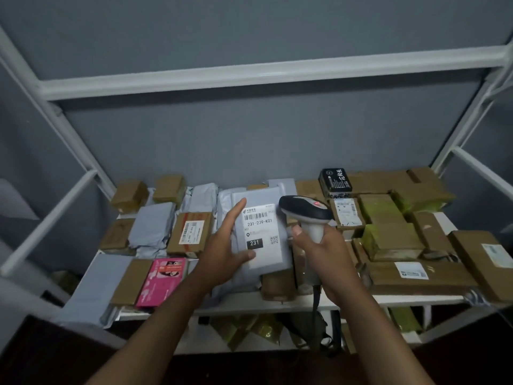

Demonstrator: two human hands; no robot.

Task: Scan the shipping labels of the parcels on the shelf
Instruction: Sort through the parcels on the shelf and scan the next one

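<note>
head view, looking down at a white metal shelf (277, 304) crowded with parcels. left hand (226, 245) holds a grey poly mailer (266, 262) at its left edge, fingers stretched up along the side, thumb pressed across the lower front; the mailer sits tilted up toward the camera, middle of the shelf, over other parcels. its white shipping label (262, 232) faces up, barcode at top, "231-239-k01" beneath, a black block reading "231", small qr code to the right. right hand (322, 251) is wrapped around the pale handle of a barcode scanner (305, 211), dark head just right of the label and overlapping the mailer's right edge; a cable hangs down from the handle. left of the mailer: a brown box with a red-and-white label (190, 232), a pink box (163, 282), more grey mailers. right side: brown and yellow-green taped cartons, and a black box (336, 180) at the back. grey wall behind.
</note>
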